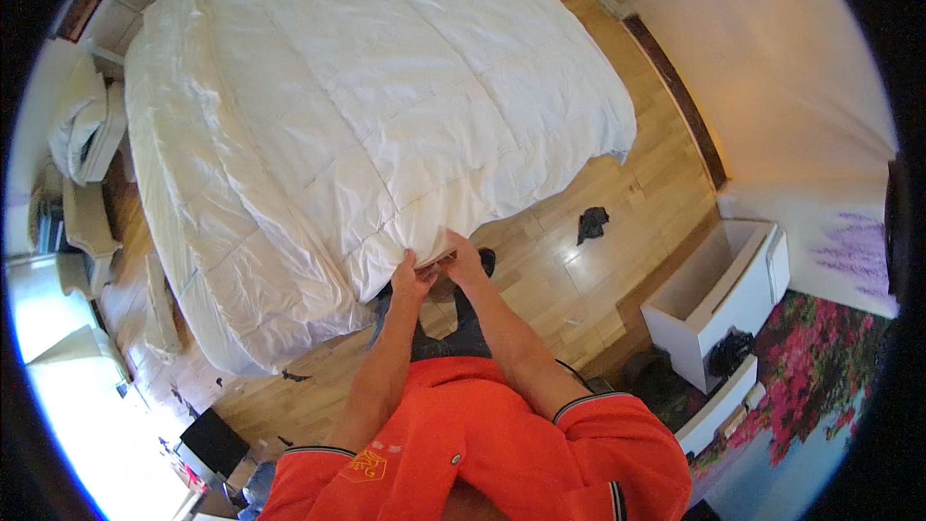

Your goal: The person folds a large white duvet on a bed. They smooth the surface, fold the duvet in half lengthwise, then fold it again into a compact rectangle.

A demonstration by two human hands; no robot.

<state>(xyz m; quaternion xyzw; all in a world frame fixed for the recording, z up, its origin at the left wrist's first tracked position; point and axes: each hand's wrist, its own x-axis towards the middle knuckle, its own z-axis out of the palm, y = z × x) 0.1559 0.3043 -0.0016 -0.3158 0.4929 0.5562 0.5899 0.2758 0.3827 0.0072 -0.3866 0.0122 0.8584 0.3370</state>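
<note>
A large white quilted comforter [318, 106] covers the bed and hangs over its near edge in loose folds. Both hands are together at its near border, in front of my body. My left hand [413, 278] has its fingers closed on the comforter's edge. Right beside it, my right hand [463, 257] grips the same edge, the fabric rising slightly between them. The fingertips are partly hidden under the cloth.
A white open drawer box [714, 294] stands on the right. A dark crumpled item [592, 224] lies on the wooden floor [627, 183]. Pillow-like bedding [79, 121] is piled on a white nightstand at left. A black box [214, 442] sits at lower left.
</note>
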